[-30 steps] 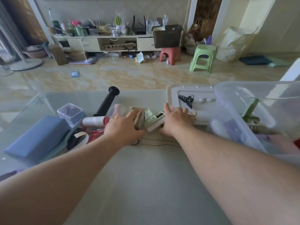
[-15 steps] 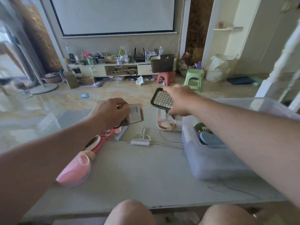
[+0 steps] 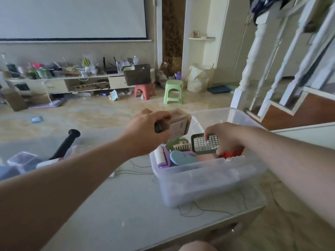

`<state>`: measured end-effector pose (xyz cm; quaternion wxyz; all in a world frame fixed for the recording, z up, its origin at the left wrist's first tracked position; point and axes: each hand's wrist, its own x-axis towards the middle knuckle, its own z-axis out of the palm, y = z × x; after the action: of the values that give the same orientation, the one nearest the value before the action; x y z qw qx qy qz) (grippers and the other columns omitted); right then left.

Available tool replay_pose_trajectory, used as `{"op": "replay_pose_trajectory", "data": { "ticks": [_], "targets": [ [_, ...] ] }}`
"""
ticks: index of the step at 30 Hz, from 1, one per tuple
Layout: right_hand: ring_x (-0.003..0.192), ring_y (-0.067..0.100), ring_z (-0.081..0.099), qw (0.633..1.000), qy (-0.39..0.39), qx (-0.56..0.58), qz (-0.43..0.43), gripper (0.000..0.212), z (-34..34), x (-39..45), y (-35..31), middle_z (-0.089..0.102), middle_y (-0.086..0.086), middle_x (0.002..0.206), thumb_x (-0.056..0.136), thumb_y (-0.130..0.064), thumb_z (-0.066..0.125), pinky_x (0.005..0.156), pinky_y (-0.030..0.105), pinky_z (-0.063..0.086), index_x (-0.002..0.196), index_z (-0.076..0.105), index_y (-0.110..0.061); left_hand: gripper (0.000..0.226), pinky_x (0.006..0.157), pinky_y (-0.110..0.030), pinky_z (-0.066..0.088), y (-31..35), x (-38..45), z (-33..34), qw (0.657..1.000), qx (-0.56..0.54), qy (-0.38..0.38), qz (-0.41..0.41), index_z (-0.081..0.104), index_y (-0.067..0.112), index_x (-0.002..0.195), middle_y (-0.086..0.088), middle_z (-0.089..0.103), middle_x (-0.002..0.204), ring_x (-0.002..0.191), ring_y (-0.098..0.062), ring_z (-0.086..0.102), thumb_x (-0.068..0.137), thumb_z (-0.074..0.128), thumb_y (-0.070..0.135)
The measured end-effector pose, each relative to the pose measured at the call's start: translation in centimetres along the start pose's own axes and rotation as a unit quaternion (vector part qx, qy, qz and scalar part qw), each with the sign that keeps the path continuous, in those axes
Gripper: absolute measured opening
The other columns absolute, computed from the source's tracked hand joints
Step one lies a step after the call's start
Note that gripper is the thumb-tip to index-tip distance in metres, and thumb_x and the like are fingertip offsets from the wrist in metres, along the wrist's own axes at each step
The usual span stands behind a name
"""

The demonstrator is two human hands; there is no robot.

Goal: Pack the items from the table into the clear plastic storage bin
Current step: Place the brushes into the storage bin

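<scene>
The clear plastic storage bin (image 3: 204,180) stands on the table at the right, holding several items: a blue oval pad (image 3: 182,157), a purple lint roller (image 3: 161,157), a cream hair claw (image 3: 182,146) and something red (image 3: 233,153). My right hand (image 3: 226,137) grips a dark green grid slicer blade (image 3: 204,144) inside the bin, over those items. My left hand (image 3: 147,133) holds a tan box with a label (image 3: 178,126) in the air above the bin's left rim.
On the table at the left lie a black handle (image 3: 66,144), a small clear box (image 3: 22,160) and a blue block (image 3: 7,172). Thin dark thread (image 3: 137,171) trails by the bin. Behind are stools, a cluttered TV cabinet and stair railing.
Both hands moved right, toward the bin. The grid blade went down from above the table into the bin. The tan box came over the bin's left edge.
</scene>
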<state>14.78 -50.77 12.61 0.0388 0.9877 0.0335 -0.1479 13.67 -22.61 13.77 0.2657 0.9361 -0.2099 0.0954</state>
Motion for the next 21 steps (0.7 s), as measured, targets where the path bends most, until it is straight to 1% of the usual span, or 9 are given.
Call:
{"op": "replay_pose_trajectory", "data": {
  "ticks": [2,4,6,8,10,13,15,18,21],
  "targets": [
    [0.087,0.019,0.060,0.998,-0.036,-0.051,0.009,0.055,1.1,1.5,1.0,0.060,-0.002,0.120,0.079,-0.012,0.077,0.066,0.028,0.057,0.124,0.057,-0.036,0.053,0.087,-0.035,0.052,0.2,1.6,2.3,1.000,0.013,-0.009,0.014,0.052,0.048,0.140,0.006,0.054,0.117,0.099,-0.017,0.055,0.088,0.063,0.052],
    [0.080,0.015,0.057,0.992,-0.059,-0.112,0.009,0.046,2.0,3.4,1.8,0.059,0.001,0.119,0.085,-0.008,0.073,0.056,0.021,0.046,0.123,0.056,-0.028,0.052,0.079,-0.024,0.043,0.3,3.3,4.7,0.999,0.017,-0.023,0.022,0.053,0.046,0.140,0.005,0.053,0.118,0.099,-0.016,0.053,0.090,0.063,0.050],
    [0.090,0.018,0.059,0.986,-0.065,-0.155,-0.012,0.040,2.8,5.4,2.2,0.060,0.002,0.118,0.084,-0.012,0.076,0.068,0.025,0.047,0.117,0.056,-0.024,0.051,0.077,-0.022,0.038,0.5,4.8,6.8,0.999,0.006,-0.037,0.028,0.054,0.044,0.140,0.004,0.053,0.118,0.097,-0.014,0.051,0.091,0.064,0.048],
    [0.101,0.022,0.059,0.981,-0.076,-0.174,-0.035,0.039,3.7,7.4,2.6,0.060,0.002,0.116,0.081,-0.019,0.080,0.082,0.032,0.050,0.112,0.056,-0.021,0.049,0.081,-0.025,0.041,0.6,5.9,8.6,0.998,-0.018,-0.055,0.037,0.056,0.042,0.138,0.002,0.053,0.117,0.097,-0.016,0.053,0.090,0.064,0.046],
    [0.104,0.023,0.059,0.982,-0.094,-0.158,-0.051,0.043,4.3,8.8,2.8,0.062,0.001,0.116,0.079,-0.027,0.085,0.082,0.032,0.048,0.113,0.059,-0.019,0.047,0.082,-0.026,0.043,0.6,6.7,10.0,0.996,-0.036,-0.070,0.042,0.059,0.039,0.135,0.002,0.052,0.113,0.096,-0.017,0.054,0.089,0.065,0.044],
    [0.109,0.021,0.059,0.987,-0.111,-0.100,-0.063,0.046,5.4,10.0,3.6,0.059,-0.006,0.122,0.076,-0.040,0.087,0.088,0.032,0.049,0.112,0.063,-0.027,0.049,0.084,-0.029,0.048,0.2,7.4,11.3,0.994,-0.040,-0.098,0.038,0.060,0.039,0.131,0.003,0.055,0.107,0.095,-0.017,0.056,0.083,0.067,0.042],
    [0.108,0.018,0.059,0.994,-0.093,-0.028,-0.040,0.051,5.7,10.1,4.5,0.058,-0.013,0.124,0.070,-0.044,0.090,0.094,0.036,0.053,0.115,0.066,-0.037,0.055,0.085,-0.031,0.048,-0.2,7.6,11.7,0.992,-0.029,-0.115,0.032,0.059,0.039,0.134,0.003,0.057,0.107,0.096,-0.017,0.056,0.080,0.069,0.040],
    [0.114,0.019,0.062,0.996,-0.003,0.095,0.000,0.052,5.1,9.8,5.7,0.061,-0.011,0.124,0.071,-0.039,0.093,0.095,0.039,0.054,0.114,0.065,-0.046,0.061,0.084,-0.030,0.045,-0.8,7.5,11.9,0.992,-0.038,-0.118,0.016,0.056,0.037,0.138,0.003,0.057,0.110,0.099,-0.017,0.053,0.080,0.071,0.031],
    [0.125,0.018,0.060,0.959,0.062,0.274,-0.039,0.074,3.3,8.9,4.7,0.060,-0.013,0.130,0.074,-0.032,0.095,0.100,0.039,0.052,0.138,0.058,-0.039,0.062,0.083,-0.028,0.041,-0.9,7.4,11.8,0.994,-0.046,-0.102,0.018,0.055,0.037,0.140,0.002,0.055,0.112,0.100,-0.019,0.054,0.081,0.071,0.027]
  ]
}}
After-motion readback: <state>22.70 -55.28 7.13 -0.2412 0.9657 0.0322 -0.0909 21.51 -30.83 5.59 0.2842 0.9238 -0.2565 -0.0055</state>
